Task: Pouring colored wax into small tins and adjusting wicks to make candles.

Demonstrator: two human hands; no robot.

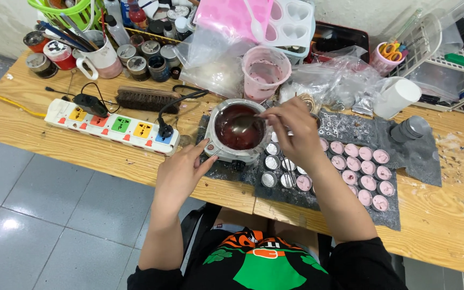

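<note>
A small round metal melting pot [236, 129] holds dark red liquid near the table's front edge. My right hand [291, 129] holds a metal spoon [243, 123] whose bowl hovers over the liquid. My left hand [181, 169] rests at the pot's lower left, fingers touching its base by the small knob. To the right of the pot, several small round metal cups [275, 161] stand empty on a dark mat [420, 156]. Further right, several cups [369, 169] are filled with pink wax.
A white power strip [111, 126] with coloured sockets lies left of the pot, a black plug in it. Behind are a brush [146, 98], a pink-stained measuring jug [264, 72], plastic bags, a white cup [398, 96], pink moulds [256, 19], jars and a mug of tools.
</note>
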